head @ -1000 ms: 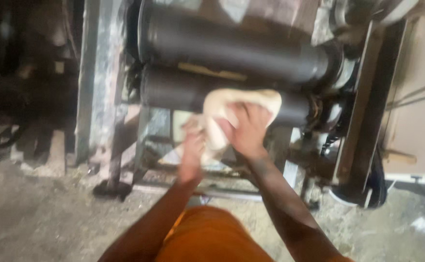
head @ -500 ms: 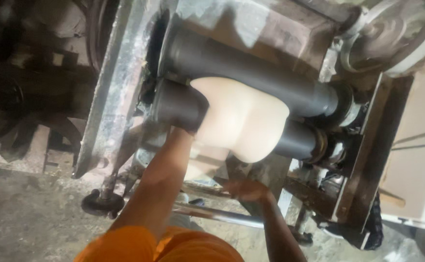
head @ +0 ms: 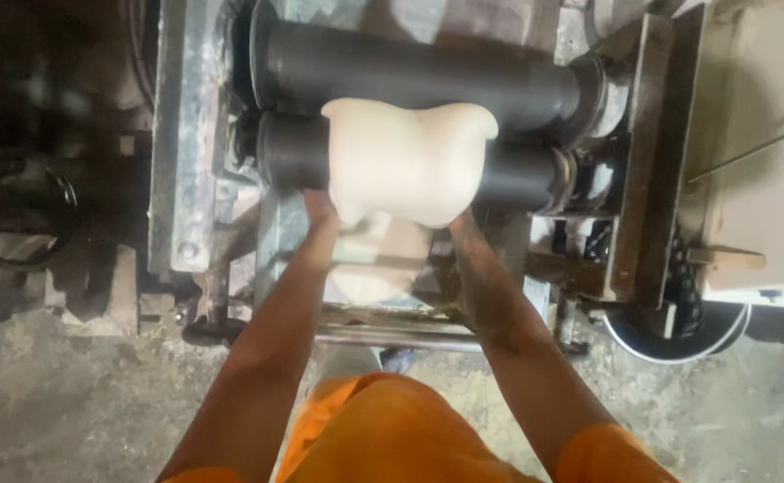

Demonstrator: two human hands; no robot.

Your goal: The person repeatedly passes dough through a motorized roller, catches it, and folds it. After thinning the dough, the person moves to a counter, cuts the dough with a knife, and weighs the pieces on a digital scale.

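My left hand (head: 320,210) and right hand (head: 460,224) are both tucked under the pale sheet (head: 407,161); I can't tell how far either is closed. The sheet drapes over the lower roller (head: 517,174), its top at the gap below the upper roller (head: 410,67); most hasn't gone through.

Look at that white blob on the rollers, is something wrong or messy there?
Nothing looks broken. The pale sheet lies draped over the front dark roller, its top edge wavy and uneven. Both hands reach under its lower edge, left hand and right hand. The metal frame looks stained and worn.
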